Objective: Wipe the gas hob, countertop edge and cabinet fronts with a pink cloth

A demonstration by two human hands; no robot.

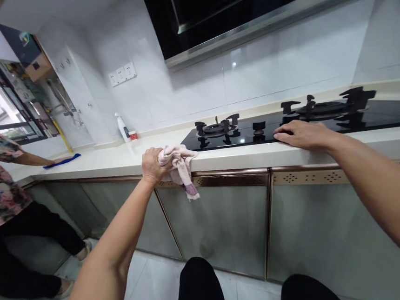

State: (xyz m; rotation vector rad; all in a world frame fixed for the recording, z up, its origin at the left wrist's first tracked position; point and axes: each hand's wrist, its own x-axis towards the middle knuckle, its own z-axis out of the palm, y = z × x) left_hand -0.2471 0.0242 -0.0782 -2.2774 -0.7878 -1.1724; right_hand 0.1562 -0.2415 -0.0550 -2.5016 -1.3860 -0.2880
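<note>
My left hand [152,165] is closed around a crumpled pale pink cloth [179,161] at the front edge of the white countertop [140,154]. One end of the cloth hangs down over the edge, in front of the cabinet. My right hand [302,135] rests palm down, holding nothing, at the front rim of the black glass gas stove [244,134]. Its fingers lie stretched out to the left, close to the stove knob [258,127]. The stove has a left burner [217,129] and a right burner [325,107].
A white bottle [122,128] and a small red-and-white cup [133,136] stand by the wall. At the far left another person presses a blue cloth [63,161] on the counter. Overhead juts a black range hood [244,10]. Below are cabinet doors [216,223].
</note>
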